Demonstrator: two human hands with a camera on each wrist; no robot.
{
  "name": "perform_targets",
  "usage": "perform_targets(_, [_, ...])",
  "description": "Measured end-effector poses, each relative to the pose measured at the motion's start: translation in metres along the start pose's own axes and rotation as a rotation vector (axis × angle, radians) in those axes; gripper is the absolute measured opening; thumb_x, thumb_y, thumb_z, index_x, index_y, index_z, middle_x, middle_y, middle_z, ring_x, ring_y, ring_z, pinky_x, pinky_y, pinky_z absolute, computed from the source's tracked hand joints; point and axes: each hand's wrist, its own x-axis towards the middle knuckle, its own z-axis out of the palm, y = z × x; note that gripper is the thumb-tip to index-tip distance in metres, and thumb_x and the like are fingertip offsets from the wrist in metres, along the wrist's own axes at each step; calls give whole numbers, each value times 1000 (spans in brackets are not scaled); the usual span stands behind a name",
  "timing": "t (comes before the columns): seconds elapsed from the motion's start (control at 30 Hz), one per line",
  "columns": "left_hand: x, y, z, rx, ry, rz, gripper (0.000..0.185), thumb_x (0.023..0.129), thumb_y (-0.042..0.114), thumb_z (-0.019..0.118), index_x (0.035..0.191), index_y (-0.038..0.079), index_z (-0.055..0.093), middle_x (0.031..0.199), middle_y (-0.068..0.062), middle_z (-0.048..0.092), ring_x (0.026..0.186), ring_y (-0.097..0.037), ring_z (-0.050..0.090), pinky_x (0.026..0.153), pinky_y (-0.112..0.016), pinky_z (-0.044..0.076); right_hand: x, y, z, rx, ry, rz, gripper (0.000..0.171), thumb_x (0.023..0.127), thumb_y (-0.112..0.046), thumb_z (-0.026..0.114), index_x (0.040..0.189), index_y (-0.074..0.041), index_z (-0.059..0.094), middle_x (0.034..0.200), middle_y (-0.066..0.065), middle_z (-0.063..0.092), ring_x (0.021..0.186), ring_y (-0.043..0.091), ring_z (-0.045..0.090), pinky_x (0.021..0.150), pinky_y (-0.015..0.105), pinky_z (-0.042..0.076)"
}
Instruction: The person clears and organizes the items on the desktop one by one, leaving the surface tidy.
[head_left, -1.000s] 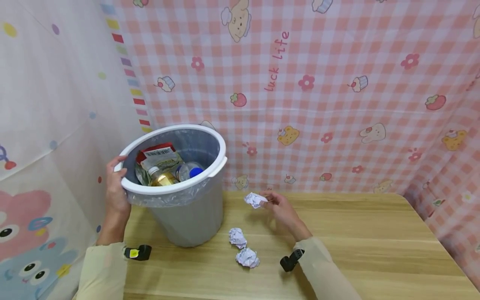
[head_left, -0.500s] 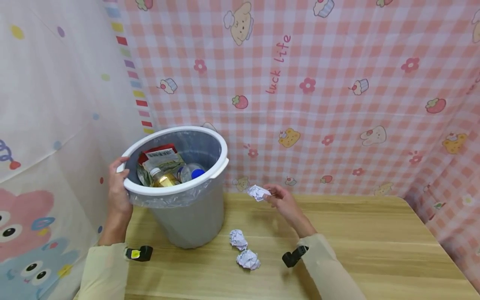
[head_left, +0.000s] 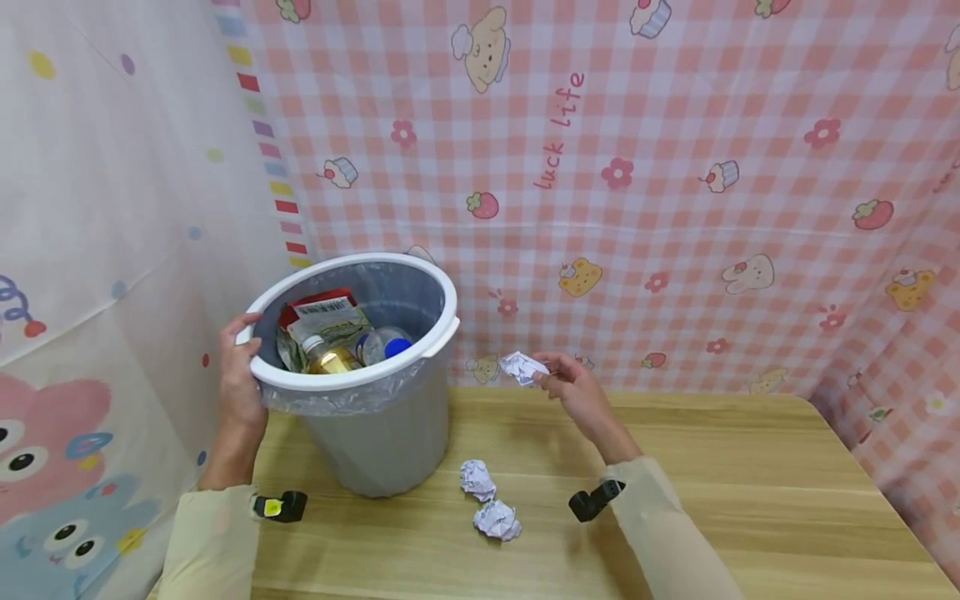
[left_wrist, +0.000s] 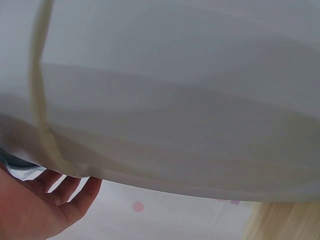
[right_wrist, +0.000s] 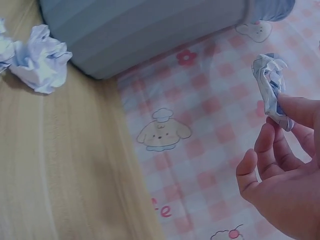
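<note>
A grey trash bin (head_left: 382,446) with a white rim and a clear plastic liner stands on the table, leaning a little to the left. My left hand (head_left: 242,375) grips the rim at its left side; in the left wrist view the bin's wall fills most of the picture. Between thumb and fingers, my right hand (head_left: 581,396) pinches a crumpled paper ball (head_left: 522,367) above the table, right of the bin and apart from it. Two more paper balls lie on the table, one (head_left: 477,480) just behind the other (head_left: 497,521).
Inside the bin are a red-edged package (head_left: 324,310), a bottle of yellow liquid (head_left: 330,358) and a clear bottle with a blue cap (head_left: 386,343). The wooden table (head_left: 712,500) meets a pink checked cloth (head_left: 675,275) at the back. A white printed cloth hangs at the left.
My right hand has risen slightly with the paper ball and shifted a little to the right. The left hand keeps its hold on the bin's rim.
</note>
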Motion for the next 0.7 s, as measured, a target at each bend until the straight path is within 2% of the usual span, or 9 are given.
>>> perform_targets(0.13, [0, -1, 0, 2, -3, -3, 44, 103, 26, 27, 145, 21, 37, 154, 1, 27, 134, -21, 29, 117, -42, 27, 0, -7, 0, 6, 4, -6, 31, 96, -12, 62, 127, -8, 61, 107, 8, 58, 98, 31, 57, 79, 31, 48])
perform_targets(0.23, [-1, -1, 0, 6, -5, -6, 44, 102, 26, 27, 145, 22, 36, 154, 1, 26, 134, -21, 29, 117, -42, 27, 1, -11, -1, 2, -6, -23, 32, 96, -13, 62, 128, -8, 60, 108, 11, 58, 98, 34, 56, 81, 33, 48])
perform_targets(0.5, [0, 0, 0, 11, -12, -7, 44, 102, 27, 27, 146, 22, 36, 155, 0, 26, 135, -21, 29, 117, -43, 26, 2, -23, -1, 48, -25, -46, 31, 97, -14, 61, 128, -9, 59, 108, 9, 57, 89, 17, 56, 76, 27, 50])
perform_targets(0.7, [-1, 0, 0, 26, -12, -3, 44, 103, 28, 26, 146, 22, 35, 154, 0, 25, 133, -21, 29, 116, -41, 28, 3, -37, 2, 55, -16, -57, 32, 97, -14, 62, 128, -9, 60, 108, 7, 58, 89, 17, 55, 78, 30, 49])
